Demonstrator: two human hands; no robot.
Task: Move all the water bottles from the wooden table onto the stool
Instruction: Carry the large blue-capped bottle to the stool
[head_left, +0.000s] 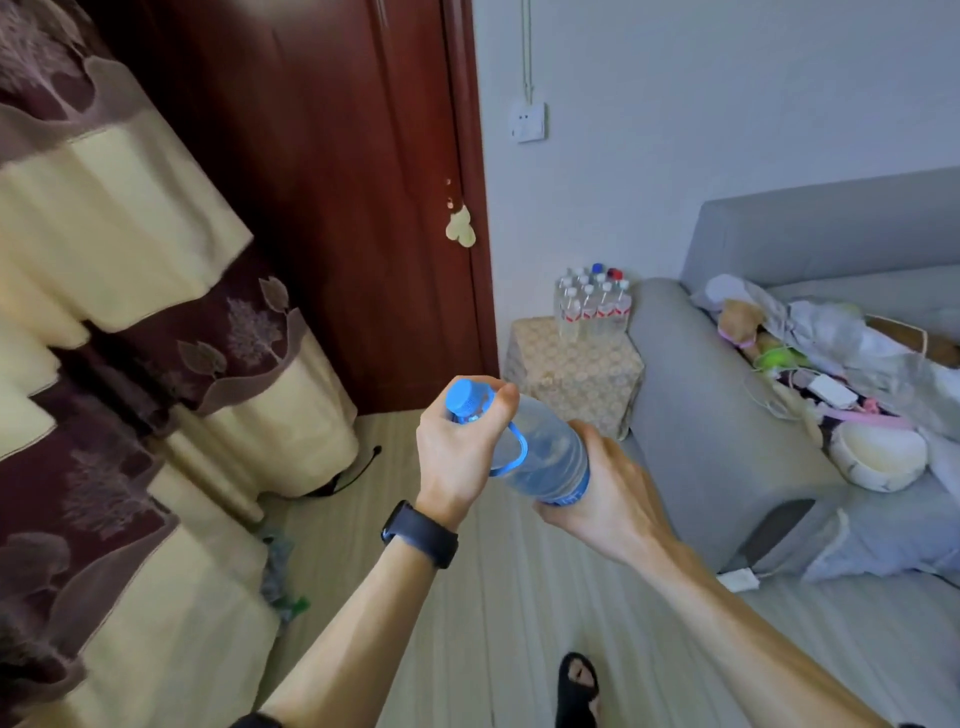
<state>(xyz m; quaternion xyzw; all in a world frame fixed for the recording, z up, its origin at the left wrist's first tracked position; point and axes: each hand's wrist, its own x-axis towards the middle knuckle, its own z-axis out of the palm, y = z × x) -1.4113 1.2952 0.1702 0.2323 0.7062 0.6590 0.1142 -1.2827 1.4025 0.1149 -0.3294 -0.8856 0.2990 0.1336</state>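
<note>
Bottle (540, 457): you hold it in the air above the floor (493, 597), tilted, its long axis running from the blue cap (467, 397) at upper left to the base at lower right.
Left grip (462, 441): curled round the neck, by the cap.
Right grip (597, 499): cupped round the base.
Stool (571, 374): cloth-covered, between door (337, 208) and sofa (701, 415); a cluster of upright bottles (592, 304) stands on it.
Room: pale planks, curtains (104, 260) on your left.

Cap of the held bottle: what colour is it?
Blue; the head view shows the cap best, above the left hand gripping the bottle.
</note>
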